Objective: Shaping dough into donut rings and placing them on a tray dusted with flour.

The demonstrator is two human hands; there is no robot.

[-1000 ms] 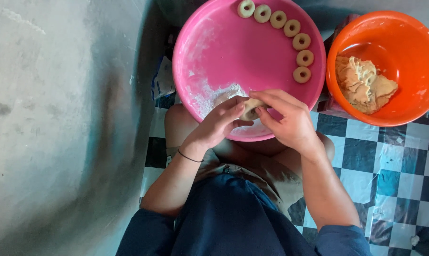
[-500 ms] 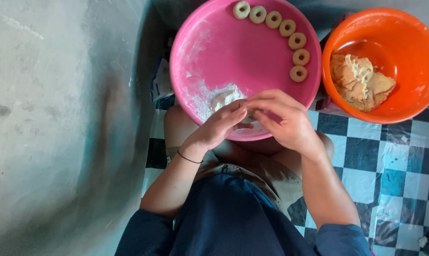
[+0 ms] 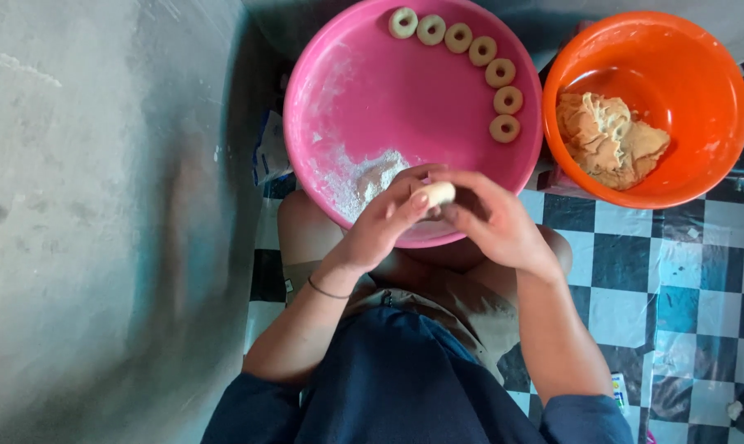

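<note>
Head view: we are pinching a small dough piece [image 3: 434, 194] between both hands, just over the near rim of the pink bowl [image 3: 306, 131]. Our left hand [image 3: 384, 226] is cupping it from below with fingers curled narrow around it; our right hand [image 3: 491, 222] is closing over it from the side. The dough is looking soft, light and easily dented, so we are judging a light fingertip hold best. Inside the bowl, flour [image 3: 364, 177] is lying near us and dough rings [image 3: 483, 70] are lining the far right rim, leaving the middle open. Right of the bowl, touching it, an orange bowl [image 3: 709, 107] is holding a dough lump [image 3: 610, 140].
</note>
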